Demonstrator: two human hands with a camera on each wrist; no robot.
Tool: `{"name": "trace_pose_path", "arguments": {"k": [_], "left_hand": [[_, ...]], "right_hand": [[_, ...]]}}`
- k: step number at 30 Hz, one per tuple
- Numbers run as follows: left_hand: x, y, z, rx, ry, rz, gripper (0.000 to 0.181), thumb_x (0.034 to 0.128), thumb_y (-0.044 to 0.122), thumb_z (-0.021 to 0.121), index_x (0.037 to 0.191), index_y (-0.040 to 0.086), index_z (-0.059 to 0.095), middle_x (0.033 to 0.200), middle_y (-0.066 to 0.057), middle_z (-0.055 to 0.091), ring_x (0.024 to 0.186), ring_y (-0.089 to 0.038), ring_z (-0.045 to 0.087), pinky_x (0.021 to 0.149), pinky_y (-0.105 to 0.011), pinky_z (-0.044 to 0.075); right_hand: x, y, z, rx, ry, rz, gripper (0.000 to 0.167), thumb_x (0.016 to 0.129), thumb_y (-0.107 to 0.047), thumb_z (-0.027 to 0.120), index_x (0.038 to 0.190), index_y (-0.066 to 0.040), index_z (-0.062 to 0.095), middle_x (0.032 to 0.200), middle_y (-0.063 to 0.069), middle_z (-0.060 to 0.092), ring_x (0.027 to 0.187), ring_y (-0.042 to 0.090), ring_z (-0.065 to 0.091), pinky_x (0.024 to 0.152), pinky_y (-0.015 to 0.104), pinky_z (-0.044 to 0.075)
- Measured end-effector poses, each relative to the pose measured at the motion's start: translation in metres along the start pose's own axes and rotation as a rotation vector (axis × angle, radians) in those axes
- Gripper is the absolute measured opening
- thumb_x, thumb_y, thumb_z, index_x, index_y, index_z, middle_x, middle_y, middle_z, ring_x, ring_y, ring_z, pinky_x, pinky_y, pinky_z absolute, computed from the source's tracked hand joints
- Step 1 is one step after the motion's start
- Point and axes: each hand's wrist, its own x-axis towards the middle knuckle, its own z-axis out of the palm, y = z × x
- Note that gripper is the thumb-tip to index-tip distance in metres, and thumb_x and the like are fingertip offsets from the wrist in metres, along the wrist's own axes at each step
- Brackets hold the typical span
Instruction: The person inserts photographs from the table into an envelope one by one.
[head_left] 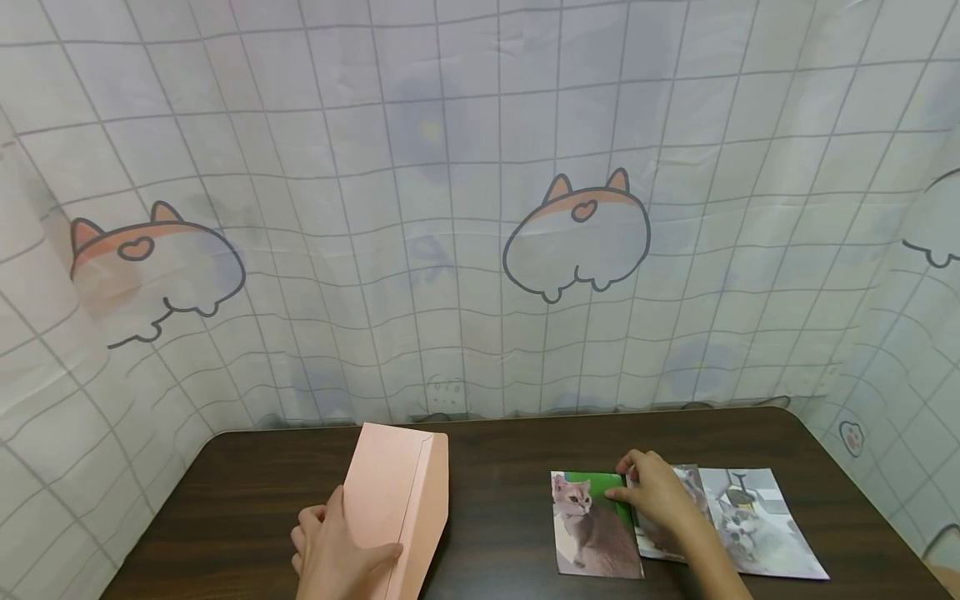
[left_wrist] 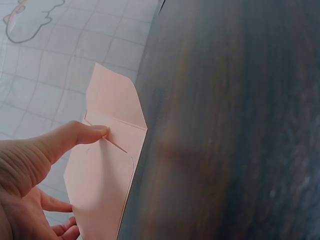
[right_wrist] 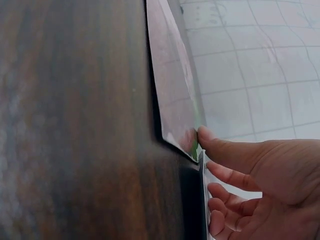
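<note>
A pink paper envelope (head_left: 390, 483) with a fold-over flap (left_wrist: 115, 95) stands tilted on the left half of the table. My left hand (head_left: 337, 550) grips it, thumb on the near face by a slit and the other fingers at its far side. Over the right half, my right hand (head_left: 660, 492) pinches the edge of a cat picture with a green background (head_left: 600, 533). That picture's edge stands slightly off the table in the right wrist view. Beside it lie a second cat picture (head_left: 692, 483), partly hidden by the hand, and a third, paler one (head_left: 765, 525).
A dark wood-grain table (head_left: 502, 500) carries everything. Behind it and at both sides hangs a white grid-patterned curtain (head_left: 480, 333) with cartoon animal prints. A power socket outline (head_left: 446, 395) shows at the table's back edge.
</note>
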Motion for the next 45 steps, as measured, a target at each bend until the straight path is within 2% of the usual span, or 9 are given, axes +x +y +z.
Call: {"name": "trace_pose_path", "arguments": {"k": [5,12,17,28,33,40,45], "left_hand": [[-0.0001,0.0006,-0.0007,0.004,-0.007,-0.001,0.124,0.0593,0.045,0.097,0.155,-0.004,0.036,0.133,-0.039,0.034,0.123,-0.058,0.032,0.090,-0.072,0.039],[-0.0004,0.0007,-0.0011,-0.005,-0.014,-0.003,0.124,0.0599,0.044,0.097,0.156,-0.005,0.035,0.133,-0.040,0.033,0.123,-0.059,0.031,0.091,-0.072,0.038],[0.0000,0.0018,-0.0007,-0.008,-0.013,-0.006,0.124,0.0597,0.045,0.097,0.156,-0.004,0.035,0.133,-0.039,0.033,0.123,-0.058,0.031,0.091,-0.072,0.038],[0.0023,0.0060,-0.0025,-0.005,-0.002,0.012,0.121,0.0593,0.045,0.097,0.155,-0.002,0.038,0.133,-0.038,0.035,0.122,-0.055,0.031,0.091,-0.070,0.037],[0.0029,0.0071,-0.0037,-0.006,-0.008,0.016,0.121,0.0589,0.045,0.097,0.154,-0.001,0.039,0.133,-0.037,0.035,0.122,-0.055,0.031,0.092,-0.070,0.037],[0.0039,0.0061,-0.0047,0.003,-0.013,0.020,0.123,0.0592,0.046,0.098,0.155,-0.003,0.038,0.133,-0.039,0.034,0.123,-0.056,0.030,0.092,-0.072,0.037],[0.0039,0.0062,-0.0045,-0.002,-0.018,0.032,0.123,0.0590,0.047,0.098,0.155,-0.003,0.038,0.134,-0.038,0.035,0.123,-0.055,0.031,0.092,-0.071,0.037]], "right_hand": [[0.0000,0.0007,0.0004,-0.003,-0.006,0.001,0.035,0.083,-0.015,0.090,0.098,0.002,0.063,0.090,0.010,0.053,0.080,0.021,0.048,0.073,0.040,0.045],[-0.0014,0.0010,0.0000,-0.017,0.001,0.007,0.039,0.083,-0.016,0.090,0.101,0.005,0.062,0.088,0.010,0.053,0.079,0.021,0.049,0.073,0.040,0.045],[-0.0021,0.0008,-0.0002,-0.022,-0.006,0.019,0.037,0.083,-0.017,0.090,0.096,0.002,0.060,0.087,0.009,0.050,0.078,0.021,0.045,0.071,0.038,0.042],[-0.0002,-0.0005,-0.0015,0.055,0.006,0.023,0.040,0.081,-0.011,0.091,0.097,0.000,0.056,0.086,0.006,0.052,0.077,0.019,0.048,0.069,0.034,0.043],[-0.0010,-0.0006,-0.0002,0.086,0.010,0.024,0.040,0.081,-0.008,0.090,0.098,0.000,0.055,0.085,0.005,0.057,0.075,0.017,0.053,0.068,0.033,0.047],[-0.0009,-0.0007,0.0000,0.126,0.021,0.003,0.039,0.081,-0.005,0.090,0.105,0.005,0.061,0.081,0.003,0.059,0.073,0.016,0.055,0.067,0.030,0.047],[-0.0012,-0.0009,-0.0019,0.127,0.013,-0.030,0.031,0.084,-0.003,0.086,0.106,0.007,0.067,0.076,0.001,0.059,0.070,0.015,0.055,0.065,0.029,0.046]]}}
